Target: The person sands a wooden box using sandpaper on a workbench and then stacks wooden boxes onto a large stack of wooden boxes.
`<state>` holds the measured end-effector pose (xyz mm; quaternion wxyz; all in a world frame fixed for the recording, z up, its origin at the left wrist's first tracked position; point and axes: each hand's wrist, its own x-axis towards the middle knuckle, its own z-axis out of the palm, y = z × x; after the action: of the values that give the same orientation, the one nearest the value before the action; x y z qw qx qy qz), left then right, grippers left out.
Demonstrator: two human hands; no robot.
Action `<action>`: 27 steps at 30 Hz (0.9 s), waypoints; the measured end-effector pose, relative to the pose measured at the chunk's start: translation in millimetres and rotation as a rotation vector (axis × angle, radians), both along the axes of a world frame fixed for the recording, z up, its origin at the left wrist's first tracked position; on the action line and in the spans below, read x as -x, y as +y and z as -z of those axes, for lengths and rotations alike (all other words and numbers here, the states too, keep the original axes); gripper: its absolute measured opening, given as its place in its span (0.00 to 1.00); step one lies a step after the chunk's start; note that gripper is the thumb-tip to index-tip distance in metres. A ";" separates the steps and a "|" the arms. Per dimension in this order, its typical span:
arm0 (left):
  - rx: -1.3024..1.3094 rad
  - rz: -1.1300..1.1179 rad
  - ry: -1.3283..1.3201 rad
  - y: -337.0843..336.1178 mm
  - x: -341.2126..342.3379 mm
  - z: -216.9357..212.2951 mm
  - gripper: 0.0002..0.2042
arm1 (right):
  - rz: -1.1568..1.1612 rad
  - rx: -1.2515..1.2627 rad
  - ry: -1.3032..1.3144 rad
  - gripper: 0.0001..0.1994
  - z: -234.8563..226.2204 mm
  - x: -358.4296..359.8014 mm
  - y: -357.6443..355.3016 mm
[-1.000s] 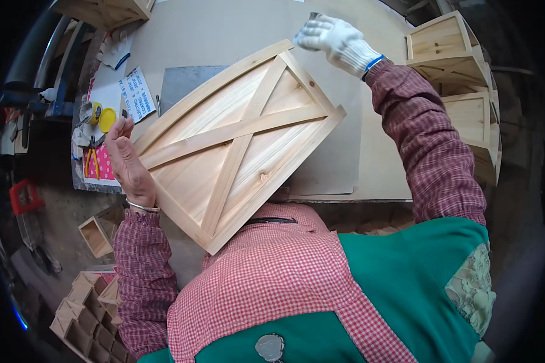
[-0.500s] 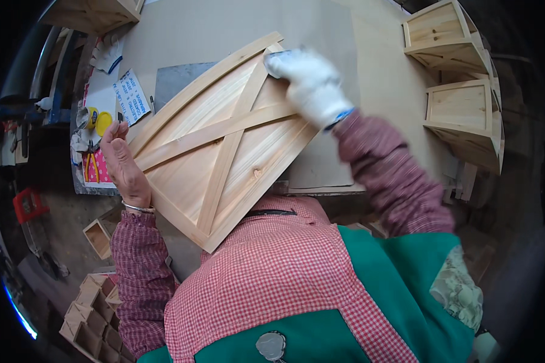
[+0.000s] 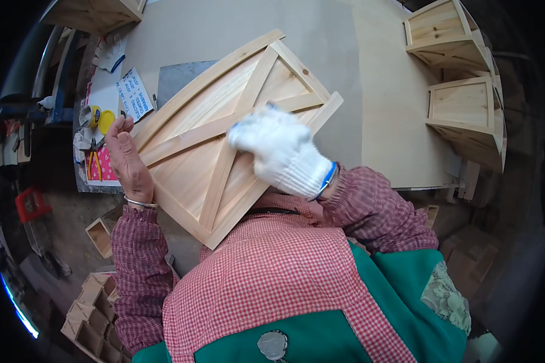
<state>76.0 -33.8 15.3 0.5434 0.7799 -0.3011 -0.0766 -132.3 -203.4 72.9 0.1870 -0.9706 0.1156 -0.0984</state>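
A pale wooden panel (image 3: 181, 184) with a raised frame and crossed braces lies tilted in front of me, its near corner against my checked apron. My bare left hand (image 3: 129, 163) grips its left edge, fingers pointing up and partly out of sight. My right hand (image 3: 278, 145), in a white knitted glove, is closed and pressed on the panel where the braces cross. It is smeared by motion. A dark bluish edge shows at its fingertips, but what it holds is too blurred to name.
Braced wooden boxes (image 3: 463, 106) stand at the table's right side; another box (image 3: 94, 15) is at the far left. Yellow-handled pliers (image 3: 94, 163), an open can (image 3: 89, 116), a printed sheet (image 3: 136, 97) and a white glove (image 3: 110, 53) lie left. More boxes (image 3: 91, 314) sit lower left.
My gloved right hand has swept from the panel's far top corner down and left to its middle. My left hand and the panel have hardly moved.
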 end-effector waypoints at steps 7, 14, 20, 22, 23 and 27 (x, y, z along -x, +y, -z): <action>0.012 -0.001 0.015 -3.8 1.6 -0.9 0.25 | 0.168 -0.145 -0.108 0.12 14.1 0.8 -2.9; 0.000 0.003 0.003 -0.1 1.1 1.4 0.25 | 0.313 0.023 -0.258 0.15 25.6 1.7 -31.0; -0.009 0.022 -0.004 -1.3 -0.7 -0.8 0.25 | 0.175 -0.131 -0.568 0.17 30.3 4.6 -15.1; -0.021 0.011 0.000 -1.7 1.3 -2.1 0.25 | 0.215 -0.105 -0.388 0.18 30.6 2.1 -12.3; -0.024 0.006 0.001 -2.6 1.7 -2.7 0.25 | 0.252 -0.077 -0.207 0.18 30.7 -1.9 -10.2; -0.043 0.019 -0.017 -6.9 0.9 -0.1 0.25 | -0.069 -0.315 -0.230 0.21 18.1 -15.9 46.3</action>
<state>75.1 -40.8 15.4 0.5231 0.7891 -0.3114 -0.0818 -116.4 -157.1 54.8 0.3520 -0.9149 0.0743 -0.1830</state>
